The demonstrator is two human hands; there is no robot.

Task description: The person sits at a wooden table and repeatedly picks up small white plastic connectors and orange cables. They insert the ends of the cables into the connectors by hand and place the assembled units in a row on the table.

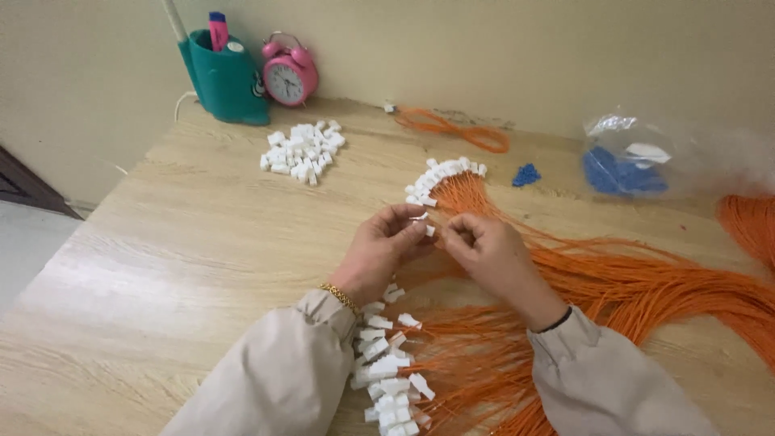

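My left hand (381, 250) pinches a small white plastic connector (419, 216) between thumb and fingers at the table's middle. My right hand (492, 254) meets it from the right, fingertips closed on a thin orange wire at the connector. A large bundle of orange wires (646, 282) fans out under and to the right of both hands. One row of wires tipped with white connectors (440, 173) curves just beyond my hands. Another batch of tipped wires (387, 371) lies between my sleeves near the table's front.
A heap of loose white connectors (303, 151) lies at the back left. A teal pen holder (226, 81) and pink alarm clock (288, 74) stand against the wall. A coil of orange wire (456, 127), small blue parts (525, 174) and a clear bag of blue parts (630, 157) sit at the back right.
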